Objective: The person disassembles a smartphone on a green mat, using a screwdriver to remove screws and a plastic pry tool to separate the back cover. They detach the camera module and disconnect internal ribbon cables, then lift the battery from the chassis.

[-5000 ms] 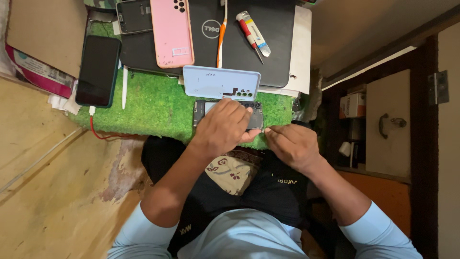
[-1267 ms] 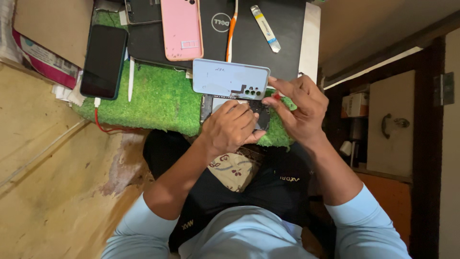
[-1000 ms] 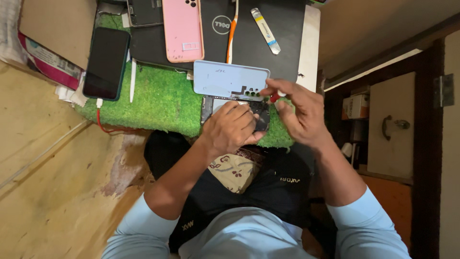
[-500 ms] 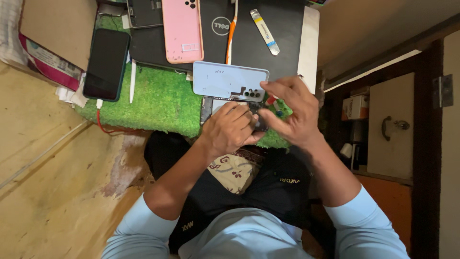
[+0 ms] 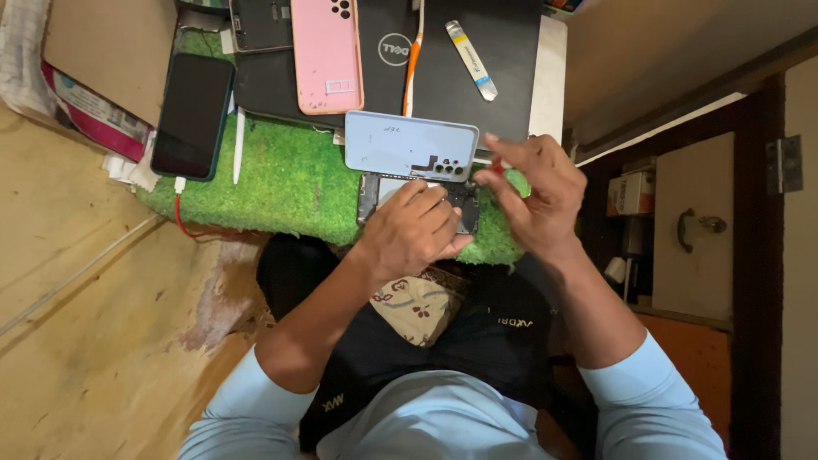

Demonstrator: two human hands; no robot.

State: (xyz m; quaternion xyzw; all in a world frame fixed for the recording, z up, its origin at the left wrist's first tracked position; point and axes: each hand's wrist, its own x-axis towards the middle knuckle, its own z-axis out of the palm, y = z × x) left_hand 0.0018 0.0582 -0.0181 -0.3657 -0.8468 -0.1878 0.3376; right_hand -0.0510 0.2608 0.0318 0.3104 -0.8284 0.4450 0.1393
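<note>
Left hand (image 5: 415, 234) presses down on the opened phone (image 5: 388, 189) on the green mat (image 5: 281, 183); right hand (image 5: 535, 192) pinches a small red-tipped tool at 3 o'clock. Blue back cover (image 5: 409, 145) lies at 12, pink phone (image 5: 326, 53) beyond.

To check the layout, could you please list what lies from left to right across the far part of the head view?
Black phone → white stylus → pink phone → orange tool → white pry tool.
</note>
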